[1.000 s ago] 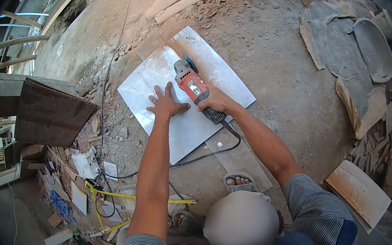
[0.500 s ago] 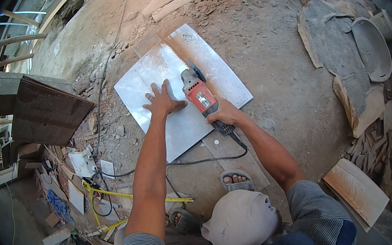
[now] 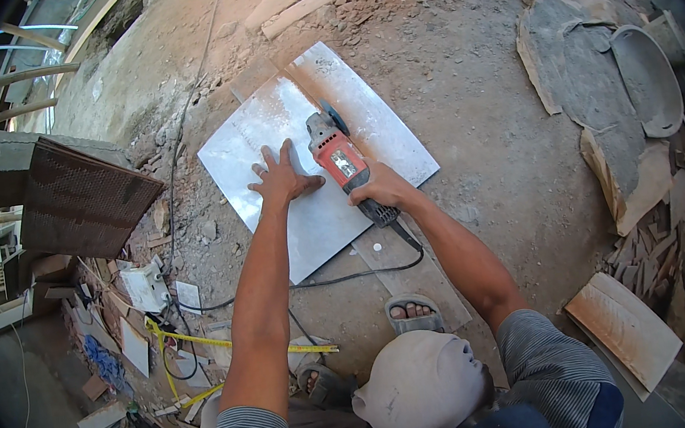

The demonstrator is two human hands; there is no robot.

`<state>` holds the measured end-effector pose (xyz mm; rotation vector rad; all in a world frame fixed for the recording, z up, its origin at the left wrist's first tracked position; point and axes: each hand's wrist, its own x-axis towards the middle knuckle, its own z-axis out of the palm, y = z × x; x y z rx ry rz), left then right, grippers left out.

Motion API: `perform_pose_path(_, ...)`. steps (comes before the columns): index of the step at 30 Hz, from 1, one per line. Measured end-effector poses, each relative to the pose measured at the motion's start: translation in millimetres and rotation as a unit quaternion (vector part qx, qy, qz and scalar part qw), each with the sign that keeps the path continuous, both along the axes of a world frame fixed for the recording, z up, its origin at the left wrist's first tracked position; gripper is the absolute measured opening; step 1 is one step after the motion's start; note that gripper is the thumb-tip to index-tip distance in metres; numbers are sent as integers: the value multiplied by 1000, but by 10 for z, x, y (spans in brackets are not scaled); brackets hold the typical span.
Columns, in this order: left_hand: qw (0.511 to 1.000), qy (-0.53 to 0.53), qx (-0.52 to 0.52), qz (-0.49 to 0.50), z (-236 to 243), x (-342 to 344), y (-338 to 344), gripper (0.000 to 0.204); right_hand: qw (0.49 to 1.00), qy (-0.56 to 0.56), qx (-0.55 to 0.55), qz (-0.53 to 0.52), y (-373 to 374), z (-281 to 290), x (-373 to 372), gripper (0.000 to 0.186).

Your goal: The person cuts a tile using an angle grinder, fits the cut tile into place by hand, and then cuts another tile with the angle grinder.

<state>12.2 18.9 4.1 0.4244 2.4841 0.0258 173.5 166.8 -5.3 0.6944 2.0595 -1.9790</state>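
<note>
A large pale tile (image 3: 310, 226) lies flat on the ground before me, with brown dust along a line that runs from its far edge toward the grinder. My left hand (image 3: 281, 177) presses on it, fingers spread. In my right hand (image 3: 382, 187) is a red and black angle grinder (image 3: 340, 163), gripped around its rear body. The grinder's disc (image 3: 334, 117) stands on edge at the dusty line; whether it touches the tile or spins I cannot tell. A black cord (image 3: 419, 247) trails from the tool's back end and loops left.
A white electrical box (image 3: 145, 288) with plugs sits at left, near a yellow measuring tape (image 3: 204, 337) and tile scraps. A brown ribbed panel (image 3: 88, 194) juts in at left. At right lie a grey basin (image 3: 649, 82), torn sacking (image 3: 570, 49) and a dusty tile piece (image 3: 625, 332).
My right hand has shifted the grinder slightly away from me and to the left along the dusty line. My left hand stays on the tile.
</note>
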Motion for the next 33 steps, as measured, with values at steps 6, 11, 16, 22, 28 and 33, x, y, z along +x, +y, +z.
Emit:
perform_pose_path(6, 1000, 0, -1, -2, -6, 0, 7, 122, 1000, -22, -4, 15, 28, -85, -12, 63)
perform_pose_path(11, 1000, -1, -1, 0, -39, -12, -2, 122, 999, -18, 45, 3, -34, -154, 296, 67)
perform_pose_path(16, 1000, 6, 0, -4, -56, -19, -9, 122, 999, -14, 46, 5, -57, -157, 454, 69)
perform_pose_path(22, 1000, 6, 12, -3, -47, -5, -5, 121, 999, -23, 34, 4, -32, -158, 260, 67)
perform_pose_path(28, 1000, 16, 2, -6, -64, -2, -7, 119, 999, -34, 2, 17, 5, -117, 225, 65)
perform_pose_path(33, 1000, 19, 3, -6, -83, -6, -16, 118, 999, -28, 37, 12, -53, -43, 448, 65)
